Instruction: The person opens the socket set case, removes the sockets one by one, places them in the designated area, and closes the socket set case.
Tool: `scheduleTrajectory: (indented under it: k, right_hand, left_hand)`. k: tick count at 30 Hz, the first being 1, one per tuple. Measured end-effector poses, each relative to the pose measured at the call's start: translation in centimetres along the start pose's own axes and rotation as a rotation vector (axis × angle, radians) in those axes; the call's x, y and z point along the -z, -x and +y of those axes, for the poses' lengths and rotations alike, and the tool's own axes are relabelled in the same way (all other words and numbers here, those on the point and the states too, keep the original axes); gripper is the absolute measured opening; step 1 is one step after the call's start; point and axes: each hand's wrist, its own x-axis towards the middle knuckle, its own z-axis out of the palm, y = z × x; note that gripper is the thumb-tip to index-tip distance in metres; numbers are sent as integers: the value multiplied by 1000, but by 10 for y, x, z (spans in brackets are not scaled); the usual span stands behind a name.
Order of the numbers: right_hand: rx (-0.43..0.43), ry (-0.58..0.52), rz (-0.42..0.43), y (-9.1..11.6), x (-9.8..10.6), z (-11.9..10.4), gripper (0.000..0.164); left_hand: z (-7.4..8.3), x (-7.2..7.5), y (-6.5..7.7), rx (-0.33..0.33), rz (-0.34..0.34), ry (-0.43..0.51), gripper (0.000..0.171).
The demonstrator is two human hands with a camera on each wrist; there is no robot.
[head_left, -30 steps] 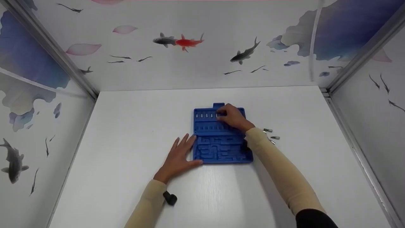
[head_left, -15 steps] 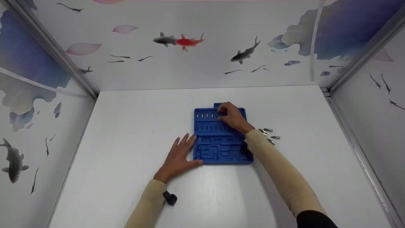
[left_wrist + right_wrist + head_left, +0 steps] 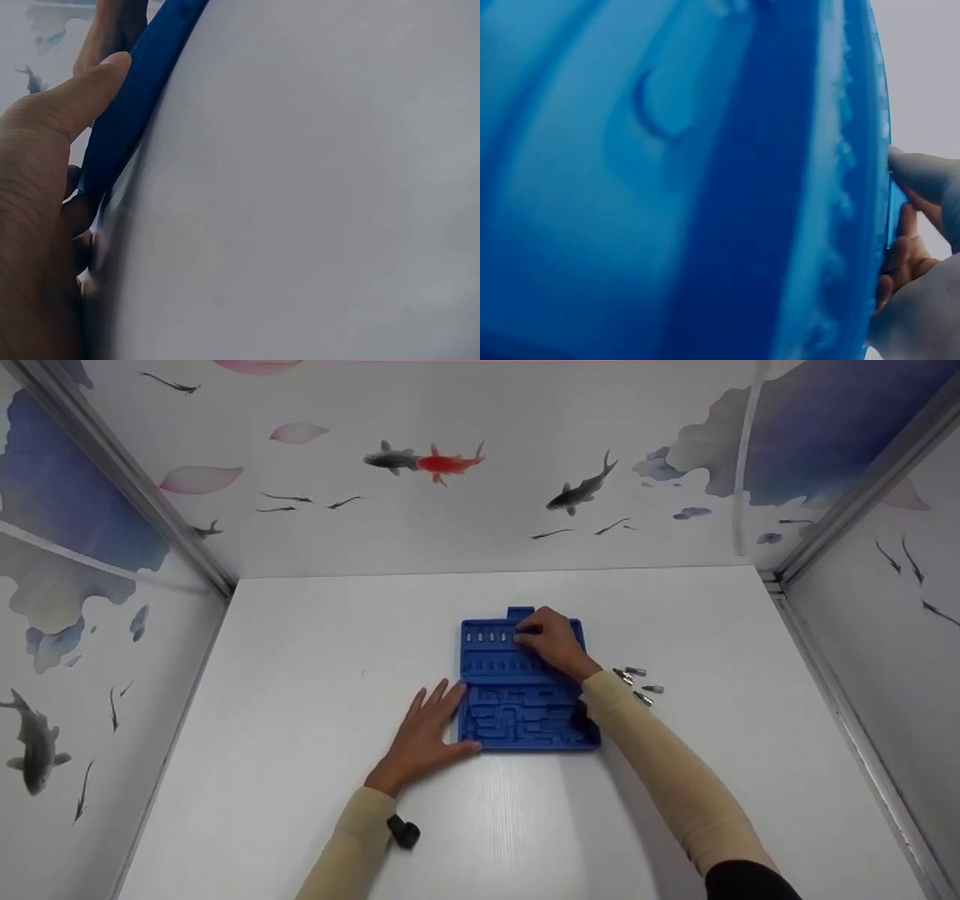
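A blue plastic tool case [image 3: 491, 746] lies opened flat on the white table, with moulded slots in both halves. Several small silvery bits [image 3: 490, 637] stand in a row in its far half. Over that row, my right hand [image 3: 551, 637] pinches a small metal bit between thumb and fingers; the bit itself is mostly hidden. My left hand [image 3: 427, 735] rests against the case's left side, fingers spread and fairly straight, thumb at the near corner. In the left wrist view, its thumb [image 3: 97, 86] touches the blue rim.
Several loose metal bits [image 3: 643, 697] lie on the table right of the case, beside the right forearm. A black device [image 3: 405, 832] sits at the left wrist. Printed walls [image 3: 480, 525] enclose the table at the back and sides.
The right hand stays over the same slot, its fingertips drawn slightly closer together. A silvery glint once visible at its fingertips is now hidden. The left hand has not moved.
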Motion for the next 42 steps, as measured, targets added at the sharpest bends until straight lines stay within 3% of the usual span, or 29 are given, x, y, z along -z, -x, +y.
scheduleTrajectory:
  k: [5, 10, 15, 22, 30, 42]
  right_hand:
    - [38, -92, 83, 2, 16, -4, 21]
    - [83, -83, 45, 14, 40, -12, 24]
    - [33, -93, 44, 38, 63, -7, 21]
    - [-8, 29, 65, 74, 92, 9, 18]
    - [-26, 76, 62, 110, 129, 31, 19]
    - [-81, 237, 40, 145, 160, 63, 17]
  left_hand:
    - [0, -1, -1, -20, -5, 17, 112]
    - [-1, -2, -1, -13, -5, 9, 114]
    - [-2, -3, 0, -15, -11, 18, 114]
    - [-2, -1, 1, -12, -4, 32, 113]
    - [-2, 2, 1, -26, -4, 23, 114]
    - [2, 1, 2, 7, -7, 13, 113]
